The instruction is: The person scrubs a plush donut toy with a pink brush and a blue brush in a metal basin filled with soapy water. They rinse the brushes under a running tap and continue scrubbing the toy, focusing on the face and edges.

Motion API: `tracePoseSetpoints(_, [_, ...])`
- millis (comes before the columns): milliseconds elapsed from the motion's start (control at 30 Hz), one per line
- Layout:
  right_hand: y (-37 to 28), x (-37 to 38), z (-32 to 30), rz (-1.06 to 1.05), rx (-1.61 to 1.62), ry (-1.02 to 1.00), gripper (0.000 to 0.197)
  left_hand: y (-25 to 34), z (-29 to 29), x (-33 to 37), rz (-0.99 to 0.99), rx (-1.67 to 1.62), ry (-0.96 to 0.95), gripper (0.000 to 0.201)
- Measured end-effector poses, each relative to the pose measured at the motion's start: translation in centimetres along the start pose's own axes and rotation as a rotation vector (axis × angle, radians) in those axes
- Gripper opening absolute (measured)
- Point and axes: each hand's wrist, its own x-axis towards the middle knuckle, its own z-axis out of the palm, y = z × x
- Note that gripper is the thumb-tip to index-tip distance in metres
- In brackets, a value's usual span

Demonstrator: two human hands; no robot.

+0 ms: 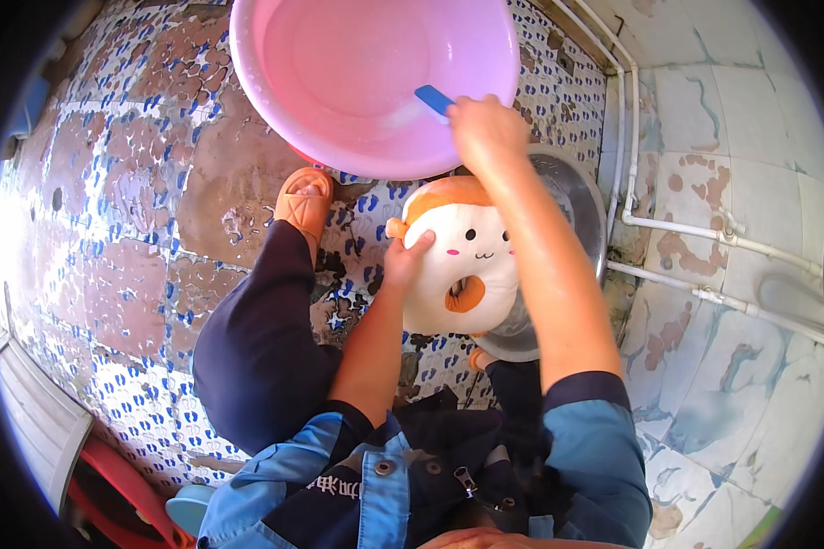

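Note:
A white plush toy (pixel 439 261) with an orange-brown top, a small stitched face and a round hole is gripped at its left edge by my left hand (pixel 405 263), thumb on the front. My right hand (pixel 488 133) is closed around a flat blue brush-like tool (pixel 435 99), whose blue end points into the basin; any bristles are hidden. That hand is at the near right rim of a large pink basin (pixel 371 165), which holds some whitish, foamy water. Part of the toy lies behind my right forearm.
Under and beside the toy is a round metal basin (pixel 572 197). White pipes (pixel 677 224) run along the worn wall at right. My orange slipper (pixel 304 206) rests on the patterned floor, near the pink basin. Red and light-blue tubs (pixel 189 506) stand at lower left.

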Motion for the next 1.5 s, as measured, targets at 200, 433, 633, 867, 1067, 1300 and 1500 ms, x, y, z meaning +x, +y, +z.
tracePoseSetpoints(200, [-3.3,0.4,0.3,-0.116,0.064,-0.135,0.027,1.1,-0.4,-0.6,-0.022,0.020,0.040,0.054])
tracePoseSetpoints(433, [0.6,-1.3,0.9,-0.054,0.291,0.178,0.024,-0.1,0.8,-0.7,0.128,0.141,0.024,0.057])
tracePoseSetpoints(633, [9.0,-11.2,8.0,0.205,0.848,0.672,0.033,0.9,1.9,-1.1,0.142,0.021,-0.007,0.044])
tracePoseSetpoints(867, [1.7,-23.1,22.7,0.165,0.808,0.520,0.047,0.2,1.9,-1.1,0.160,0.264,0.123,0.039])
tracePoseSetpoints(1067, [6.4,-16.8,22.2,0.442,0.715,0.489,0.038,0.2,2.2,-0.9,0.235,0.314,0.121,0.035])
tracePoseSetpoints(1300, [5.2,-20.9,21.1,0.204,0.782,0.563,0.040,-1.2,2.4,-0.9,0.285,0.230,0.204,0.028])
tracePoseSetpoints(1500, [5.4,-17.5,23.5,0.560,0.951,0.522,0.039,-2.6,3.1,-0.8,0.475,0.385,0.255,0.029])
